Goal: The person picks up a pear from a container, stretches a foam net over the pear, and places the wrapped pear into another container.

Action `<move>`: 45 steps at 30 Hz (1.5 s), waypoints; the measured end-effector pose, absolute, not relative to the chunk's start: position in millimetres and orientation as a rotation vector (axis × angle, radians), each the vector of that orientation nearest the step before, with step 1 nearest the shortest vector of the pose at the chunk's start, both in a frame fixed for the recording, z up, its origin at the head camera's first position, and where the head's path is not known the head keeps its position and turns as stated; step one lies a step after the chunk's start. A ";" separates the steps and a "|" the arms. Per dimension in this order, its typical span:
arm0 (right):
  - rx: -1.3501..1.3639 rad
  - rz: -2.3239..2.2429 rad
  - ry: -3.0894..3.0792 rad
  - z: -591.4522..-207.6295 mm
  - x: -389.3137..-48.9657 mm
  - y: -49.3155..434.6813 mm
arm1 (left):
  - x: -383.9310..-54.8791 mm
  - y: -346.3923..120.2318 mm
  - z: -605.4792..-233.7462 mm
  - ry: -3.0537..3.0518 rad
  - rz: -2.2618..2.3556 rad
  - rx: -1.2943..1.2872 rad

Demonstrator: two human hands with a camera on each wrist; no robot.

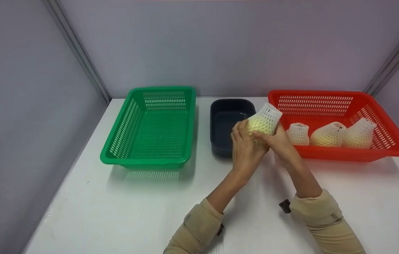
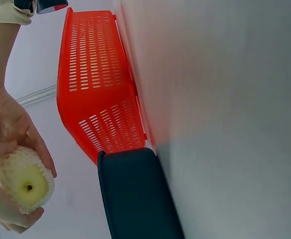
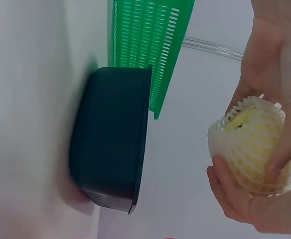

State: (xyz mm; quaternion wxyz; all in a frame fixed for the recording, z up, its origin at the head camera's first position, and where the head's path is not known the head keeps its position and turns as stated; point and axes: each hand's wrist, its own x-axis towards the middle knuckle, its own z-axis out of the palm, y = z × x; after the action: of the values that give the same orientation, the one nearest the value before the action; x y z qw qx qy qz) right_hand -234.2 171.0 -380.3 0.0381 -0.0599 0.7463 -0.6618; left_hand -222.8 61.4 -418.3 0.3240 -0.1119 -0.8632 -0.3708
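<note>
A pale yellow round fruit in a white foam net [image 1: 263,121] is held up between both hands, over the right side of the dark blue basin [image 1: 222,141]. My left hand [image 1: 247,148] grips it from the left and below. On its right side my right hand [image 1: 279,141] pinches the net, thumb across the front. In the left wrist view one end of the fruit [image 2: 30,186] shows bare, with a dark spot in its hollow. The net [image 3: 252,144] still wraps most of the fruit in the right wrist view, its rim loose around the other end.
On the right stands a red basket [image 1: 340,152] with several foam-netted fruits [image 1: 328,135] along its near side. A green basket [image 1: 146,161] stands on the left of the white table [image 1: 114,211]. Grey-white walls [image 1: 213,49] enclose the back and sides.
</note>
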 end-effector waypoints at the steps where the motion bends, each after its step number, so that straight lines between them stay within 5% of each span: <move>1: -0.179 -2.033 2.298 -379.4 -234.2 172.5 | -222.8 62.9 -417.3 -2.269 -0.988 -0.292; 11: -0.044 -2.172 2.307 -355.4 -233.7 202.7 | -230.3 87.0 -405.6 -2.296 -1.578 -0.286; 21: 0.071 -2.328 2.376 -319.9 -253.7 249.7 | -246.9 127.9 -415.0 -2.135 -2.719 0.280; 33: 0.140 -2.237 2.579 -287.3 -296.2 269.5 | -249.1 148.6 -428.6 -1.875 -2.733 0.420; 45: 0.303 -1.921 2.939 -301.6 -339.2 287.6 | -223.7 140.3 -424.8 -1.924 -2.795 0.369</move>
State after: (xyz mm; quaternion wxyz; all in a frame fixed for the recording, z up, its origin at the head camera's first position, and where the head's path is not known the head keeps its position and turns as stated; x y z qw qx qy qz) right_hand -339.2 287.6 -301.6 -0.1901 0.0844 0.8188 -0.5350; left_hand -223.7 140.3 -424.8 -0.1356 0.1070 -0.5585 -0.8113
